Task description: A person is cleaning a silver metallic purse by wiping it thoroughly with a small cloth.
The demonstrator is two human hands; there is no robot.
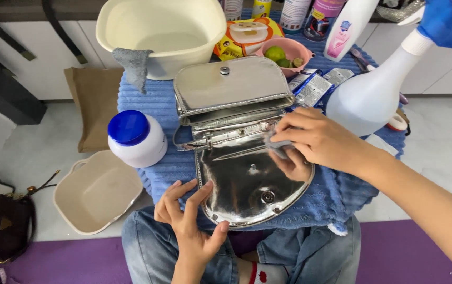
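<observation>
A shiny silver handbag (pixel 234 89) lies on a blue towel (pixel 152 105), its flap (pixel 244 184) folded open toward me with a snap button showing. My right hand (pixel 310 139) presses a small grey cloth (pixel 278 148) against the upper right of the flap's inner face. My left hand (pixel 189 218) rests its fingertips on the flap's lower left edge, fingers apart, holding nothing.
A white jar with a blue lid (pixel 135 137) stands left of the bag. A cream basin (pixel 162 31) with a grey rag sits behind, a white spray bottle (pixel 378 87) at right, a pink bowl with limes (pixel 286 52), sachets, a beige tub (pixel 97 192) on the floor.
</observation>
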